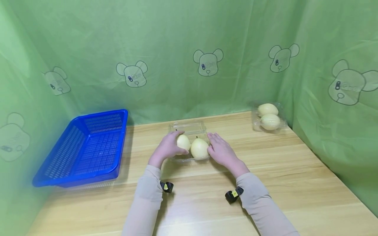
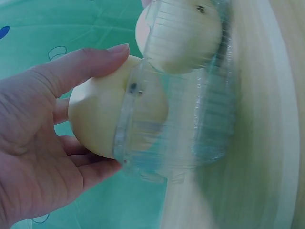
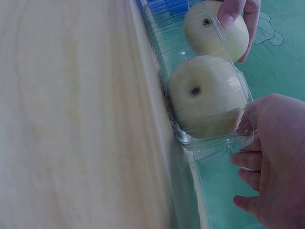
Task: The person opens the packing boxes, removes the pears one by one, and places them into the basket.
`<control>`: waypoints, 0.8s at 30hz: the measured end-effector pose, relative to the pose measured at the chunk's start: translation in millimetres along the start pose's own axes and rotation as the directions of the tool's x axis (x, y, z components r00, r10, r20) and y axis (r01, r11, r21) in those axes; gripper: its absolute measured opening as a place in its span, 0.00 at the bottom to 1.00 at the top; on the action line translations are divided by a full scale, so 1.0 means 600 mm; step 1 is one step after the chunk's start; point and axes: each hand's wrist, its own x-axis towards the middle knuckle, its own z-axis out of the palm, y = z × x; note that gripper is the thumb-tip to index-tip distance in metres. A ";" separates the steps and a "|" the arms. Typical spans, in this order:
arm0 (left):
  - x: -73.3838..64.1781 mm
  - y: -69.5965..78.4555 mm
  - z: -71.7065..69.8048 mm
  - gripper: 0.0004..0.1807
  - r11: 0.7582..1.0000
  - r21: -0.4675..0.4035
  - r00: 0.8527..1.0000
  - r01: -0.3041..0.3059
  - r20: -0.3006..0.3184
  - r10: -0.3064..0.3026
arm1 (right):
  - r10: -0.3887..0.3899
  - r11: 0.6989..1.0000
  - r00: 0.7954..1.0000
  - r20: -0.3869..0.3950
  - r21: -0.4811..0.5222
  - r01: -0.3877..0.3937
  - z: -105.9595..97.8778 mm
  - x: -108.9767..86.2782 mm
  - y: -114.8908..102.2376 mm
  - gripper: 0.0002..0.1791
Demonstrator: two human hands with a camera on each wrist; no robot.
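Observation:
A clear plastic box [image 1: 189, 126] with its lid folded back stands mid-table. My left hand [image 1: 168, 147] grips a pale yellow pear [image 1: 183, 143] at the box's left end, thumb on one side and fingers on the other. In the left wrist view this pear [image 2: 95, 114] is partly behind the box wall [image 2: 214, 119]. A second pear [image 1: 199, 149] sits in the right half of the box. Against the box's right end rests my right hand [image 1: 223, 151], its fingers fairly straight. The right wrist view has them beside the second pear [image 3: 206, 95].
A blue plastic basket [image 1: 118, 154] stands at the left of the wooden table [image 1: 200, 203]. At the back right lies another clear box holding two pale pears [image 1: 270, 122]. Green curtains [image 1: 177, 39] with bear-head prints hang around the back and sides.

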 end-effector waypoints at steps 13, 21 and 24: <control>-0.010 0.006 -0.026 0.50 0.999 0.003 0.998 -0.043 -0.053 0.043 | 0.003 1.000 1.000 0.026 -0.018 -0.002 -0.004 0.004 -0.008 0.33; -0.016 0.010 -0.041 0.50 0.999 -0.023 0.996 -0.045 -0.079 0.043 | 0.010 1.000 1.000 0.025 -0.009 -0.009 -0.005 -0.001 -0.008 0.33; -0.018 0.012 -0.047 0.51 0.998 -0.031 0.995 -0.047 -0.089 0.044 | 0.012 1.000 1.000 0.024 -0.007 -0.012 -0.005 -0.002 -0.007 0.33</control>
